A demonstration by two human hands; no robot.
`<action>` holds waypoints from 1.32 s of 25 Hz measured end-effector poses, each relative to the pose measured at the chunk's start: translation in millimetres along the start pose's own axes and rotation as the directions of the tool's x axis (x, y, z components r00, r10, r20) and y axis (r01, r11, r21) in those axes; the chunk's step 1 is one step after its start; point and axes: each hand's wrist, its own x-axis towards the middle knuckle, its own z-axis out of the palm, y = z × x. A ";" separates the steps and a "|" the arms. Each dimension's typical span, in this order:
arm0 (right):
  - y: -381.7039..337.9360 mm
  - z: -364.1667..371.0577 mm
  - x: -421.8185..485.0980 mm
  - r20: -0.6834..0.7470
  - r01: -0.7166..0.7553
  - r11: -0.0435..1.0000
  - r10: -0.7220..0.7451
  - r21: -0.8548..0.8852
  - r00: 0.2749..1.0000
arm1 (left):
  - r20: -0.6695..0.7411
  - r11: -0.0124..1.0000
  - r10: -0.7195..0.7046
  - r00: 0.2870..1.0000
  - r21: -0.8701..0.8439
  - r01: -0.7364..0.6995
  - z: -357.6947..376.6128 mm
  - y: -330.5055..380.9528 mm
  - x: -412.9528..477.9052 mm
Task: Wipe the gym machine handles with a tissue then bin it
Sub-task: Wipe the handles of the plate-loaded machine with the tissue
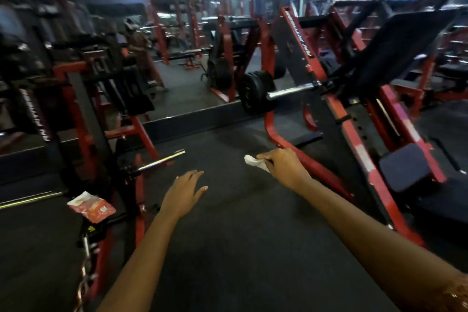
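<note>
My right hand (283, 166) is closed around a crumpled white tissue (254, 162), held in the air above the dark floor in the middle of the head view. My left hand (183, 194) hovers lower and to the left, palm down, fingers spread, holding nothing. A chrome bar (162, 159) juts from the red and black machine (96, 119) on the left, just beyond my left hand. Another chrome bar (291, 91) with black weight plates (254, 92) sticks out of the red leg-press machine (359, 109) on the right. No bin is visible.
A red and white tissue packet (91, 206) lies on the left machine's frame. A black pad (402, 170) sits low on the right machine. Dark rubber floor (228, 235) runs between the two machines. More red racks and benches fill the blurred background.
</note>
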 end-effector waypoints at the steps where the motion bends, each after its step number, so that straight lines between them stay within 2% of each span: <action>1: 7.8 0.6 31.1 0.025 0.056 0.998 -0.055 -0.002 0.998 | -0.016 0.999 -0.036 0.999 0.018 0.036 2.0 -5.0 20.3; 7: 23.5 0.3 199.6 0.100 0.315 0.946 -0.321 0.070 0.942 | -0.059 0.952 -0.301 0.952 0.036 0.303 -6.9 -24.8 114.3; 14: -24.8 38.2 358.3 0.050 0.471 0.848 -0.496 0.245 0.867 | -0.190 0.860 -0.484 0.854 0.078 0.504 -43.9 -90.7 186.3; 19: -84.8 65.9 485.6 -0.020 0.547 0.796 -0.562 0.258 0.827 | -0.353 0.832 -0.533 0.769 -0.057 0.551 -69.8 -185.7 251.2; 22: -128.7 80.1 557.1 -0.001 0.593 0.763 -0.613 0.258 0.790 | -0.450 0.805 -0.555 0.700 -0.078 0.588 -98.3 -241.9 289.3; 25: -171.7 106.2 622.3 0.011 0.640 0.722 -0.665 0.262 0.747 | -0.564 0.793 -0.521 0.640 -0.044 0.607 -124.0 -300.7 333.3; 27: -194.5 128.8 655.5 0.024 0.655 0.698 -0.689 0.290 0.724 | -0.588 0.770 -0.522 0.618 -0.013 0.638 -128.2 -333.8 357.7; 33: -258.8 195.8 763.3 0.004 0.728 0.625 -0.760 0.281 0.650 | -0.629 0.703 -0.494 0.600 0.116 0.701 -135.9 -439.6 426.1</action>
